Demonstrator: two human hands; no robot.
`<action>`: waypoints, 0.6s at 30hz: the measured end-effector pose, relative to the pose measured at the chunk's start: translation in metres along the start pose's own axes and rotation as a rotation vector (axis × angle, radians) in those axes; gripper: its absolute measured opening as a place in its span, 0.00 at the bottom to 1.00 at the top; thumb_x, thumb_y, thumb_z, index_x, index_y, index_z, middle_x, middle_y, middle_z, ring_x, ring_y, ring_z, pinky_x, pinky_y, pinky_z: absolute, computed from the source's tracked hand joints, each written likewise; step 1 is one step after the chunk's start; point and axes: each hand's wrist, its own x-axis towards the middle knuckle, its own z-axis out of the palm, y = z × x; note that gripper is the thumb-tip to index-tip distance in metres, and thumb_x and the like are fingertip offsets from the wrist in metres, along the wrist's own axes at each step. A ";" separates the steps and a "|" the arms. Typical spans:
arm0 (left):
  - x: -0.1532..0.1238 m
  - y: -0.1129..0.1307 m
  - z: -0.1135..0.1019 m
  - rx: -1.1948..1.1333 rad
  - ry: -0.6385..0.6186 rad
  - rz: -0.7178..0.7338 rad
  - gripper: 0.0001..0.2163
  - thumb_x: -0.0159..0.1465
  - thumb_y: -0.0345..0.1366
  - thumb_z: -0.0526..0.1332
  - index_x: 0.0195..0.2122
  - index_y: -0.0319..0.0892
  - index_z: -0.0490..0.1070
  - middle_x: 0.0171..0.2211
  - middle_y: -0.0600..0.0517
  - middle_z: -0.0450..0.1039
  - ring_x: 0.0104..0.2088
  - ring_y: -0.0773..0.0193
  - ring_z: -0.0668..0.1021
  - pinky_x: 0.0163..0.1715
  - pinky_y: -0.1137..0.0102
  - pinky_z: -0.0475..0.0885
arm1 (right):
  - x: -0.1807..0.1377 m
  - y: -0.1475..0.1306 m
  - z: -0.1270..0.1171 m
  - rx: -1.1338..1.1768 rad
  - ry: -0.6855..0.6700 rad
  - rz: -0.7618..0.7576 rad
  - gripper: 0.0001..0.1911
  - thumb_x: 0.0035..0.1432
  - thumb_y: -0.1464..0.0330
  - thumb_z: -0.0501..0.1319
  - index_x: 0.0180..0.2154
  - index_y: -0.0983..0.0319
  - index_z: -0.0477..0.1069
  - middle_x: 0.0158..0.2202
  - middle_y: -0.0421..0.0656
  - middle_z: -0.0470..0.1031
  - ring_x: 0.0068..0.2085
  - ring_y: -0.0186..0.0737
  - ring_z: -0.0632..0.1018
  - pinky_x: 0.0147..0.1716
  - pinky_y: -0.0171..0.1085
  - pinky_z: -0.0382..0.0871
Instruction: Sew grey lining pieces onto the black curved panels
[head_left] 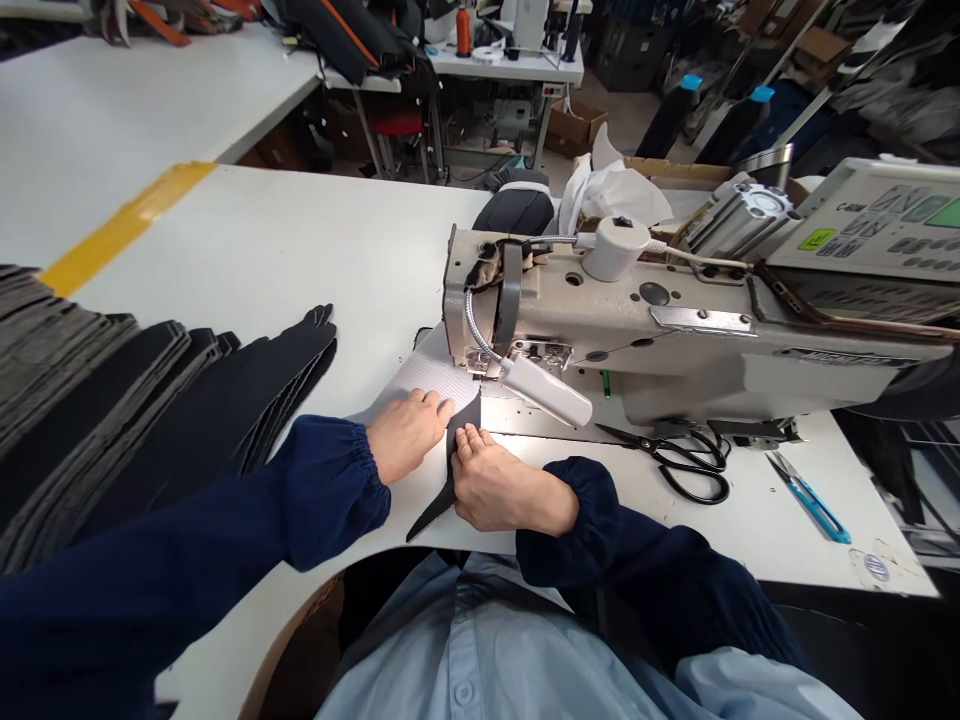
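Observation:
A light grey mesh fabric piece (420, 378) runs under the head of the sewing machine (555, 300). My left hand (409, 432) rests on this mesh, its fingers bent and pressed together on the cloth near the seam. Along the mesh's right edge lies a narrow dark fabric piece (466, 412), its pointed tail hanging toward the table's front edge. My right hand (499, 482) grips the dark piece with closed fingers, just in front of the needle area. The needle and presser foot are mostly hidden by the machine head and a white lamp (551, 390).
Stacked dark fabric pieces (202, 410) lie on the left. Black scissors (686, 460) and blue-handled thread snips (810, 500) rest on the right. A control panel (877, 220) stands behind the machine. Yellow tape (131, 225) crosses the white table (300, 240).

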 end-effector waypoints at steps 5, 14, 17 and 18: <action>0.004 -0.001 0.007 -0.088 0.005 0.099 0.14 0.56 0.19 0.55 0.43 0.34 0.67 0.39 0.41 0.70 0.39 0.55 0.76 0.37 0.64 0.73 | -0.007 -0.004 0.013 -0.052 0.091 -0.044 0.20 0.61 0.76 0.54 0.51 0.84 0.69 0.52 0.72 0.70 0.53 0.58 0.77 0.50 0.50 0.73; 0.006 0.010 0.014 -0.171 -0.015 0.032 0.12 0.61 0.24 0.51 0.44 0.36 0.68 0.37 0.45 0.73 0.35 0.58 0.78 0.32 0.68 0.71 | -0.010 -0.015 0.017 -0.031 0.100 -0.055 0.13 0.59 0.82 0.54 0.41 0.76 0.75 0.40 0.63 0.78 0.42 0.52 0.80 0.41 0.46 0.76; 0.008 0.011 0.017 -0.192 0.002 0.006 0.12 0.61 0.24 0.51 0.42 0.38 0.69 0.37 0.47 0.74 0.35 0.59 0.78 0.32 0.69 0.70 | -0.010 -0.020 0.018 -0.037 0.108 -0.065 0.13 0.59 0.82 0.54 0.42 0.75 0.74 0.42 0.63 0.77 0.43 0.52 0.80 0.42 0.48 0.76; 0.009 0.011 0.019 -0.199 0.011 0.002 0.11 0.61 0.24 0.51 0.42 0.38 0.70 0.37 0.47 0.74 0.36 0.59 0.78 0.32 0.69 0.70 | -0.010 -0.021 0.018 -0.035 0.115 -0.068 0.13 0.58 0.82 0.54 0.42 0.75 0.74 0.43 0.64 0.77 0.44 0.52 0.80 0.42 0.48 0.76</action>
